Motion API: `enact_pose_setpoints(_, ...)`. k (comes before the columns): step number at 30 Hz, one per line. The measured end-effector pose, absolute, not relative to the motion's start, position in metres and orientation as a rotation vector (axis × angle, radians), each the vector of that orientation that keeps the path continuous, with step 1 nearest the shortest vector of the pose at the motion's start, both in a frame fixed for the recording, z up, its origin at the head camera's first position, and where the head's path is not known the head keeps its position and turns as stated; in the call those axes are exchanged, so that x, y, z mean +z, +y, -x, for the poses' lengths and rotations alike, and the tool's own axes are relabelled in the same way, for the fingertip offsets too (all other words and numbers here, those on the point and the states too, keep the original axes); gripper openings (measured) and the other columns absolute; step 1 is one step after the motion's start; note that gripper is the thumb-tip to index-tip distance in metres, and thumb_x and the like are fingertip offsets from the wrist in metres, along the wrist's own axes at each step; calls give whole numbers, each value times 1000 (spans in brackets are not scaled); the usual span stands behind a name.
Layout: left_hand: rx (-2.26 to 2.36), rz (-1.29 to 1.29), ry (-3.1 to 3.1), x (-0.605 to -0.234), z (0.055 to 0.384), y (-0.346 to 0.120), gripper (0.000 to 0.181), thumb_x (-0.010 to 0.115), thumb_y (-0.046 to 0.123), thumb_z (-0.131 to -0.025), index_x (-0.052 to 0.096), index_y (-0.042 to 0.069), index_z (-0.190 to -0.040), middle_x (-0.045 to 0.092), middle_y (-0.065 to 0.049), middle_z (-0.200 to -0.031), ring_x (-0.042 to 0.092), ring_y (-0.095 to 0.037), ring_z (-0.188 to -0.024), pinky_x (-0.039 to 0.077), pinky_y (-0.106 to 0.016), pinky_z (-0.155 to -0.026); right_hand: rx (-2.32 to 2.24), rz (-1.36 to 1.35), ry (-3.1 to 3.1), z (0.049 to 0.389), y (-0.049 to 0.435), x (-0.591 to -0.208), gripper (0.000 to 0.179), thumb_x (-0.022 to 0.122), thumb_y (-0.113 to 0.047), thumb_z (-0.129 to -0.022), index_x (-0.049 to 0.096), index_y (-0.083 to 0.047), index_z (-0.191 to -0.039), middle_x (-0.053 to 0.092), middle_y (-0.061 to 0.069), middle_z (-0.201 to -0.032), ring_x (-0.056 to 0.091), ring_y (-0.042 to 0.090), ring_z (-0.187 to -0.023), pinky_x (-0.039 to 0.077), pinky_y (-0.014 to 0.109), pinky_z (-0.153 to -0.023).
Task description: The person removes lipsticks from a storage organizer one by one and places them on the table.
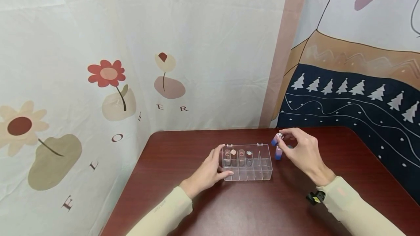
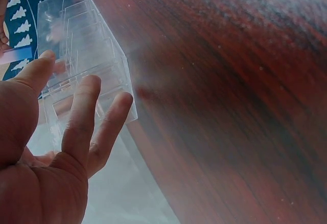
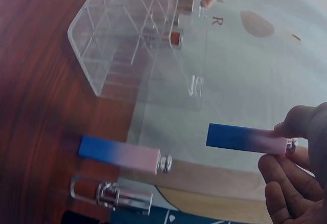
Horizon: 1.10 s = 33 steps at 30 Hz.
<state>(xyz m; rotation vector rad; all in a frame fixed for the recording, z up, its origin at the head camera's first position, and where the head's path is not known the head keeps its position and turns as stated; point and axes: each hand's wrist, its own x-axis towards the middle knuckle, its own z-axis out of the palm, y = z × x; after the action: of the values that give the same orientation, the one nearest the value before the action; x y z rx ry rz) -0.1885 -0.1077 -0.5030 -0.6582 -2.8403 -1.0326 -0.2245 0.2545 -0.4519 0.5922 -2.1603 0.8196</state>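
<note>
A clear plastic compartment box (image 1: 247, 173) stands on the table. My left hand (image 1: 205, 172) holds its left end, thumb at the front corner and a fingertip at the back corner. Several small tubes (image 1: 241, 158) stand in the box's back row, toward the left. Right of the box, my right hand (image 1: 302, 150) pinches a pink-to-blue lipstick (image 3: 240, 138) by its pink end near the silver knob, raised above the table. A matching lipstick (image 3: 122, 154) stands upright on the table below it. Beside that one is a clear and silver lipstick tube (image 3: 125, 196), mostly hidden in the head view.
The dark red wooden table (image 1: 249, 207) ends at a pale cloth (image 1: 210, 46) with printed flowers behind it. A dark blue cloth (image 1: 344, 105) with white trees hangs at the right. A black wrist strap (image 1: 315, 197) sits at the right cuff.
</note>
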Motion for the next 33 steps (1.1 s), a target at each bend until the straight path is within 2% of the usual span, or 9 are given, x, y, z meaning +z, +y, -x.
enact_pose_setpoints(7, -1047, 653, -2844, -504, 187, -108, 105, 94, 32, -103, 27, 3, -178, 53, -30, -163, 80, -7, -90, 67, -30, -88, 815, -548, -2171, 225, 269, -450, 34, 98, -2, -90, 83, -4, -120, 85, 10, -101, 80, 26, -84, 49, 1, -84)
enact_pose_setpoints(13, -1040, 656, -2836, -504, 188, -107, 105, 94, 32, -103, 27, 3, -178, 55, -30, -160, 81, -8, -91, 67, -30, -87, 810, -501, -2160, 227, 283, -448, 33, 97, -3, -91, 83, -3, -121, 85, 12, -102, 80, 29, -85, 41, -5, -91)
enact_pose_setpoints(21, -1056, 655, -2835, -503, 188, -107, 105, 93, 32, -103, 26, 4, -179, 55, -29, -159, 82, -9, -90, 67, -30, -86, 816, -440, -2154, 229, 301, -449, 34, 98, -6, -91, 84, -4, -122, 86, 15, -103, 78, 32, -86, 40, -3, -91)
enact_pose_setpoints(28, -1082, 652, -2836, -504, 189, -108, 105, 93, 31, -103, 26, 4, -179, 52, -30, -163, 82, -10, -91, 67, -28, -85, 799, -399, -2143, 234, 315, -453, 33, 98, -7, -90, 85, -4, -120, 86, 15, -103, 73, 10, -86, 40, -3, -90)
enact_pose_setpoints(30, -1080, 651, -2839, -504, 189, -108, 105, 93, 32, -104, 26, 4, -179, 52, -30, -163, 82, -10, -91, 67, -28, -84, 798, -383, -2150, 235, 318, -455, 33, 98, -8, -90, 85, -4, -121, 86, 16, -104, 74, 13, -86, 39, -2, -90)
enact_pose_setpoints(33, -1074, 651, -2843, -504, 189, -108, 105, 93, 32, -104, 26, 4, -179, 52, -30, -163, 82, -10, -91, 67, -28, -85, 792, -358, -2165, 236, 323, -459, 34, 98, -9, -91, 84, -3, -122, 86, 18, -105, 76, 26, -87, 37, -2, -91)
